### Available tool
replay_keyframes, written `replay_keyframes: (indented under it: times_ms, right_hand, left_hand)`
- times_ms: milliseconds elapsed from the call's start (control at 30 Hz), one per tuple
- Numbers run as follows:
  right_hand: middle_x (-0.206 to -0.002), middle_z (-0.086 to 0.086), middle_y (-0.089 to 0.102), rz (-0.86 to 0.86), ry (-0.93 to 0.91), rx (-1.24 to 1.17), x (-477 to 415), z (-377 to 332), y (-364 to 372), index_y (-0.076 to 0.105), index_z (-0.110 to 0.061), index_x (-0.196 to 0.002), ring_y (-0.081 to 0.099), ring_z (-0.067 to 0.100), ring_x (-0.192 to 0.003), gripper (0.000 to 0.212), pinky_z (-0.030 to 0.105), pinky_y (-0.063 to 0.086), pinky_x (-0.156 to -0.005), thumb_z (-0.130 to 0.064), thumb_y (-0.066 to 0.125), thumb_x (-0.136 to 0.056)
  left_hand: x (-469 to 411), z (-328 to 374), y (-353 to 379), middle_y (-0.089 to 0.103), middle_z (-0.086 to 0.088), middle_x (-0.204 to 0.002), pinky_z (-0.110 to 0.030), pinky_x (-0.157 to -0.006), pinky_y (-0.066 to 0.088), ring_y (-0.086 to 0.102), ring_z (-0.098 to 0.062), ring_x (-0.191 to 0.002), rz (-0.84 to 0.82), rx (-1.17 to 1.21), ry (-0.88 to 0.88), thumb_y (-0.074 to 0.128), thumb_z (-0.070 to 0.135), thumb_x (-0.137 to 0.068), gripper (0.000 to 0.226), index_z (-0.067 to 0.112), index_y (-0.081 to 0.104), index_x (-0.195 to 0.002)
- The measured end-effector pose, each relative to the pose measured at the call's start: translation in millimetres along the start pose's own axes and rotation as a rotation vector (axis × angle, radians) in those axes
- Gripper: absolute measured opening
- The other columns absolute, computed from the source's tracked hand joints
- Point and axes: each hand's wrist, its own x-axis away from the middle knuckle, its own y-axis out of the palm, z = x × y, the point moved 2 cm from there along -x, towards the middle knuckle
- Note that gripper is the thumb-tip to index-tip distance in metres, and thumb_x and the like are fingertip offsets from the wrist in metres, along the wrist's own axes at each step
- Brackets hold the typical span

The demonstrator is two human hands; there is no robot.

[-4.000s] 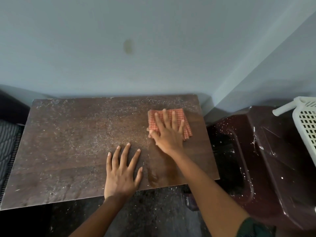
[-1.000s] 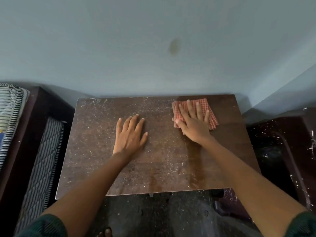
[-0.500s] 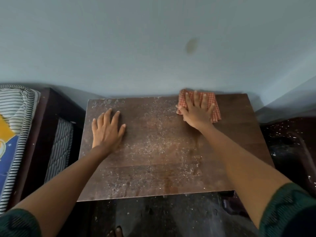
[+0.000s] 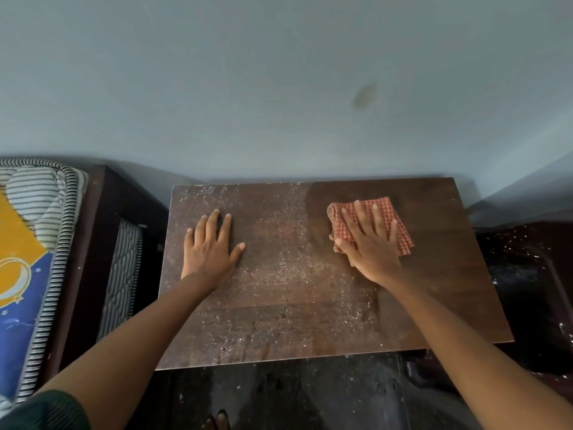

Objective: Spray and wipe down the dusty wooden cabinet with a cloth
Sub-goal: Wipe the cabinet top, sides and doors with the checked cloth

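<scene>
1. Since half a second ago the right hand [image 4: 370,246] has drawn the cloth [image 4: 337,217] back from the far edge of the cabinet top [image 4: 294,305]. A strip of bare wood now shows between the cloth and the wall [image 4: 248,88].
2. From where I stand, the only printed thing is the mattress [image 4: 28,243] on the left. Its cover is yellow and blue with a moon and small stars, edged in black-and-white stripes.
3. Folded and red-checked, the cloth lies on the right rear part of the top. The right hand presses flat on it with fingers straight and spread. Cloth shows beyond the fingertips and on both sides of the hand.
4. On the left half, the left hand [image 4: 210,246] rests palm-down on bare wood, well apart from the cloth. Its fingers are straight and it holds nothing, as it did before.
5. Pale dust speckles the left and middle of the top. Around and behind the cloth the wood looks darker and shinier.
6. On the wall above the cloth is a brownish stain [image 4: 364,96].
7. White flecks dot the dark furniture [image 4: 527,274] to the right.
</scene>
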Motion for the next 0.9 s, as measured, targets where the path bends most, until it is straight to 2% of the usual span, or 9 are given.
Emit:
replay_keyframes:
  times_ms: [100,167,300,433,500,633,700,800,900]
  right_hand:
    - [-0.154,-0.003,-0.027,0.000,0.137,-0.071,-34.2,-28.9,-7.5,-0.014,-0.036,-0.146,-0.023,0.031,-0.141,0.070,0.060,-0.014,-0.107,-0.067,0.015,-0.090]
    - [-0.155,0.000,-0.026,-0.006,0.122,-0.094,-55.3,-55.2,-11.9,-0.012,-0.034,-0.147,-0.024,0.033,-0.141,0.070,0.062,-0.014,-0.106,-0.062,0.023,-0.093]
    - [-0.154,-0.002,-0.027,-0.003,0.004,-0.049,-60.4,-86.9,-9.1,-0.015,-0.034,-0.146,-0.025,0.031,-0.141,0.069,0.056,-0.021,-0.103,-0.064,0.016,-0.092]
    - [-0.150,-0.002,-0.030,0.001,-0.200,0.041,-29.1,-77.4,0.2,-0.021,-0.035,-0.140,-0.028,0.026,-0.139,0.074,0.051,-0.025,-0.106,-0.073,-0.018,-0.076]
    - [-0.152,-0.002,-0.028,-0.010,-0.257,0.071,-14.5,-61.2,3.2,-0.019,-0.034,-0.141,-0.030,0.021,-0.138,0.078,0.049,-0.022,-0.109,-0.071,-0.025,-0.072]
    - [-0.149,-0.008,-0.034,-0.012,-0.155,0.063,-11.1,-22.7,-0.8,-0.021,-0.033,-0.141,-0.032,0.020,-0.136,0.083,0.051,-0.019,-0.110,-0.071,-0.031,-0.068]
    - [-0.149,-0.007,-0.034,-0.008,-0.022,-0.003,-26.4,-18.4,-5.8,-0.020,-0.035,-0.143,-0.028,0.024,-0.139,0.077,0.054,-0.016,-0.108,-0.073,-0.019,-0.076]
    - [-0.154,-0.003,-0.027,-0.023,0.135,-0.104,-53.5,-38.2,-12.2,-0.012,-0.035,-0.147,-0.025,0.030,-0.141,0.066,0.060,-0.015,-0.107,-0.061,0.017,-0.094]
    - [-0.154,-0.002,-0.027,-0.029,0.105,-0.109,-64.8,-63.8,-16.4,-0.013,-0.034,-0.147,-0.027,0.032,-0.140,0.067,0.060,-0.016,-0.106,-0.057,0.023,-0.096]
  left_hand:
    - [1.1,1.6,0.6,0.008,-0.009,-0.157,-0.049,-0.116,0.010,0.008,-0.029,-0.145,-0.012,-0.034,-0.005,0.028,0.051,-0.093,0.067,0.017,0.011,-0.149]
    - [1.6,1.5,1.1,0.006,-0.008,-0.158,-0.048,-0.117,0.009,0.007,-0.028,-0.145,-0.015,-0.051,-0.005,0.025,0.052,-0.094,0.067,0.018,0.008,-0.149]
    - [1.1,-0.4,2.6,0.005,-0.006,-0.158,-0.047,-0.117,0.009,0.006,-0.027,-0.145,-0.016,-0.048,0.001,0.024,0.053,-0.093,0.067,0.020,0.008,-0.149]
    - [1.5,-1.1,3.4,0.007,-0.006,-0.158,-0.048,-0.117,0.010,0.007,-0.027,-0.145,-0.006,-0.011,0.005,0.026,0.053,-0.093,0.067,0.020,0.010,-0.149]
    - [1.1,-1.5,3.7,0.007,-0.006,-0.158,-0.047,-0.117,0.009,0.007,-0.027,-0.145,-0.010,-0.013,0.007,0.026,0.053,-0.093,0.067,0.020,0.009,-0.149]
    - [1.2,0.0,2.7,0.005,-0.006,-0.158,-0.047,-0.117,0.009,0.007,-0.027,-0.145,-0.022,-0.034,-0.002,0.025,0.052,-0.094,0.067,0.020,0.007,-0.149]
    - [1.3,2.4,1.9,0.002,-0.006,-0.158,-0.047,-0.118,0.008,0.005,-0.026,-0.145,-0.044,-0.071,-0.012,0.022,0.051,-0.094,0.066,0.019,0.003,-0.149]
    - [-0.2,5.6,-0.4,-0.004,-0.006,-0.158,-0.047,-0.118,0.007,0.000,-0.026,-0.146,-0.094,-0.114,-0.017,0.018,0.051,-0.095,0.066,0.020,-0.004,-0.149]
    - [-1.6,5.0,-3.3,-0.006,-0.006,-0.158,-0.047,-0.118,0.006,-0.002,-0.026,-0.146,-0.130,-0.116,-0.014,0.017,0.051,-0.095,0.066,0.020,-0.006,-0.148]
